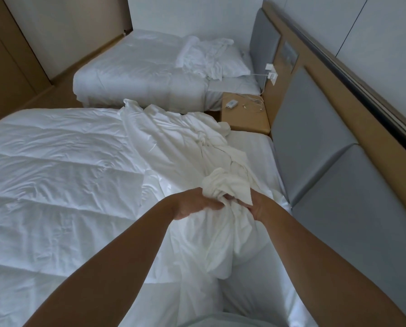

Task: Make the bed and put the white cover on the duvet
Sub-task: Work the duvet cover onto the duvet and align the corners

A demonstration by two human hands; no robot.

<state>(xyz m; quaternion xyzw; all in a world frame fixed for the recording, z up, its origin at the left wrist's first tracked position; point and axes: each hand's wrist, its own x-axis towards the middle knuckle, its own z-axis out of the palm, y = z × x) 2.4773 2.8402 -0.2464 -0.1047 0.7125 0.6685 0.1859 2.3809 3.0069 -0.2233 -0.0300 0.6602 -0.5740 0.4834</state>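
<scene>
A quilted white duvet (55, 166) lies spread over the near bed, covering its left and middle. The white cover (187, 142) lies bunched in a long crumpled band across the bed near the headboard end. My left hand (194, 204) and my right hand (258, 206) are close together above the bed, both gripping a gathered wad of the cover's cloth. The cloth hangs down from my hands towards the bare mattress sheet (251, 149).
A grey padded headboard (315, 156) runs along the right. A wooden nightstand (244, 116) with a small white device and cables stands between the beds. A second bed (138, 74) with a pillow and rumpled linen stands beyond. Wooden wardrobe panels fill the left.
</scene>
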